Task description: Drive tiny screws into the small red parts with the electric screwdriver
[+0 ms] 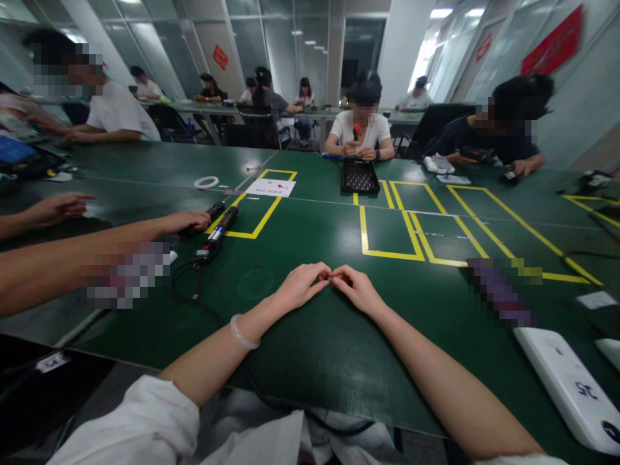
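Observation:
My left hand (305, 282) and my right hand (356, 287) meet at the fingertips just above the green table (300, 349). The fingers of both are closed in a pinch. Something tiny and dark seems to lie between the fingertips, too small to make out. A pale bangle (243, 331) circles my left wrist. Left of my left hand, an electric screwdriver (220, 231) with a black cable lies on the table. A co-worker's hand (186, 221) rests on a dark tool beside it.
Yellow tape outlines (392, 255) mark the table ahead. Across it, a person works at a black tray (360, 177). A white sheet (271, 187) and a tape roll (206, 183) lie further left. A white device (564, 381) sits by my right forearm.

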Tool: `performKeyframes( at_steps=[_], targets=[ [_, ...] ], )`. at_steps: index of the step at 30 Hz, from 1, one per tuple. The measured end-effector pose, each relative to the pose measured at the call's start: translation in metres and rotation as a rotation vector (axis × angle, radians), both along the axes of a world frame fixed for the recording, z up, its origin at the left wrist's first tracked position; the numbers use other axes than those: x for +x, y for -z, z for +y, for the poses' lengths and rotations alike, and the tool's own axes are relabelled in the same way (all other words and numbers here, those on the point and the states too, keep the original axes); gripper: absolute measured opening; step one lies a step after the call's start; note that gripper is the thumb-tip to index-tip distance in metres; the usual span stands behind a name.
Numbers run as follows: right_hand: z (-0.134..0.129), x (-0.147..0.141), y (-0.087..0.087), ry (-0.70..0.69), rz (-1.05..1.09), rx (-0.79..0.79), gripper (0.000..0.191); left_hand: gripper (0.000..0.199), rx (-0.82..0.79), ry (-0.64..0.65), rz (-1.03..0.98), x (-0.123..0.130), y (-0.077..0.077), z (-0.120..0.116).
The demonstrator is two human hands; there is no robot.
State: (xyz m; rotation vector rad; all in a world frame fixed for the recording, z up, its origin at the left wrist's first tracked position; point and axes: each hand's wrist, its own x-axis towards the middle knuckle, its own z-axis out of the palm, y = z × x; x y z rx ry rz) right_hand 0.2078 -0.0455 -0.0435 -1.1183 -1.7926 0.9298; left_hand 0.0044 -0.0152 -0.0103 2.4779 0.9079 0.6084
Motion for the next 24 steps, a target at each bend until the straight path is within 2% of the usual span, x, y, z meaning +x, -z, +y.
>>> performKeyframes(
  at_steps=[3, 8, 10, 12, 15, 18, 21, 24],
  targets=[
    [0.001, 0.000, 0.004, -0.011, 0.041, 0.017, 0.025, 0.017, -0.024, -0.014, -0.026, -0.001, 0.002, 0.001],
    [0.001, 0.001, 0.004, -0.006, -0.014, 0.055, 0.014, 0.021, -0.097, 0.016, -0.041, -0.001, -0.003, 0.002],
    [0.001, 0.001, 0.002, 0.007, -0.027, 0.056, 0.014, 0.024, -0.074, 0.015, -0.024, -0.006, -0.008, 0.007],
    [0.001, 0.001, 0.002, 0.019, -0.028, 0.051, 0.015, 0.029, 0.011, -0.061, -0.003, -0.016, -0.013, 0.017],
    [0.001, 0.001, 0.002, 0.030, -0.032, 0.047, 0.016, 0.033, 0.178, -0.344, 0.085, -0.050, -0.019, 0.042],
    [0.001, 0.001, 0.002, 0.030, -0.054, 0.055, 0.015, 0.042, 0.266, -0.739, 0.269, -0.101, -0.020, 0.067],
    [0.000, 0.000, 0.002, 0.026, -0.070, 0.059, 0.015, 0.058, 0.182, -1.081, 0.429, -0.154, -0.017, 0.082],
    [0.000, 0.000, 0.001, 0.024, -0.073, 0.056, 0.015, 0.067, -0.017, -1.229, 0.496, -0.190, -0.013, 0.088]
  ],
)
